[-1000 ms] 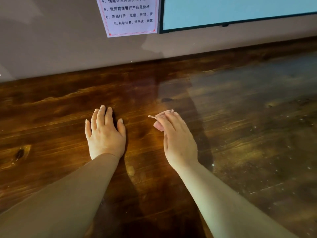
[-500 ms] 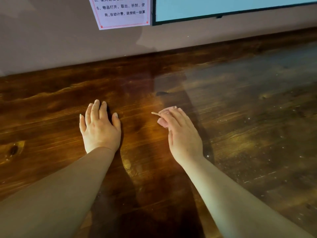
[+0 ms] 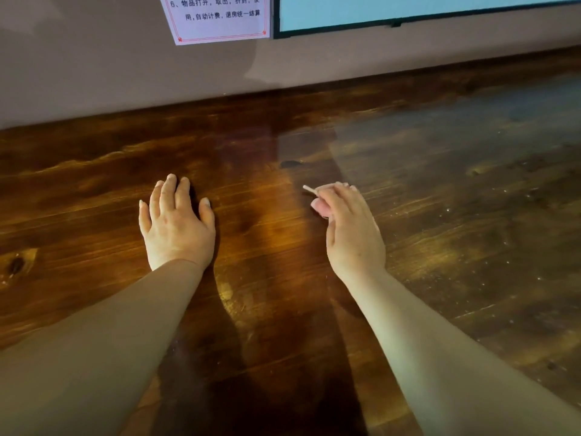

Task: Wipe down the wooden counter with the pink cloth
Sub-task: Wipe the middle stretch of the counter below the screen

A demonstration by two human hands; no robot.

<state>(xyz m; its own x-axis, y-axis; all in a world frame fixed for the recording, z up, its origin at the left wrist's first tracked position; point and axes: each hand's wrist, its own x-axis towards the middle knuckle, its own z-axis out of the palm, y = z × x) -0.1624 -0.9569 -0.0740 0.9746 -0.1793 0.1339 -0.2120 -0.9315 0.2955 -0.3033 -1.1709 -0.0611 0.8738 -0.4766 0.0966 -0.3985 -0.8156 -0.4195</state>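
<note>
Left hand (image 3: pixel 176 226) is lying flat, fingers (image 3: pixel 166 191) straight, on the glossy, knotted wooden tabletop (image 3: pixel 440 215) while right hand (image 3: pixel 352 231) is pinching a small crumpled pink cloth (image 3: pixel 319 206) mid-tabletop.

The scene is being viewed from one head-worn camera, close above the wooden counter (image 3: pixel 440 215), angled down toward 12 o'clock, where the wall (image 3: pixel 94 73) is being met.

- The counter (image 3: pixel 283 247) is dark reddish-brown wood, streaked with grain and black knots.
- The cloth (image 3: pixel 320 207) is pale pink.
- The notice (image 3: pixel 220 18) is white, black print, red border.
- The wall (image 3: pixel 94 58) is greyish-mauve.
- The board (image 3: pixel 393 9) is pale blue, black-framed.
</note>
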